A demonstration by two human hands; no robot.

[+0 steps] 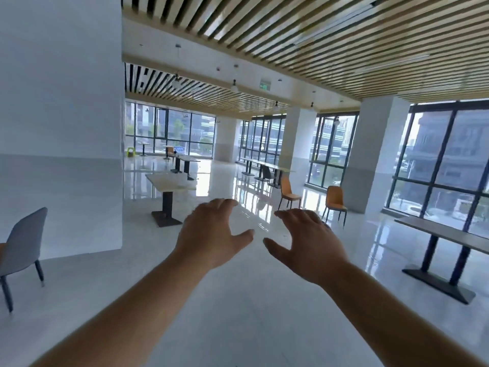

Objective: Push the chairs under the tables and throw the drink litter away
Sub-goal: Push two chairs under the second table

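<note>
My left hand (211, 234) and my right hand (307, 242) are stretched out in front of me, fingers spread, holding nothing. Two orange chairs (288, 190) (335, 201) stand loose on the open floor ahead on the right, away from any table. A grey chair (22, 247) stands at the left edge by the wall. A dark chair (266, 172) sits at the long window table (264, 162). A white-topped table (169, 182) stands ahead on the left. No drink litter is visible.
A white wall corner (79, 128) fills the left. A long dark-legged table (447, 235) runs along the right windows. White pillars (370, 154) stand by the glass. More tables (185, 160) and a green stool (130, 151) lie further back on the glossy floor.
</note>
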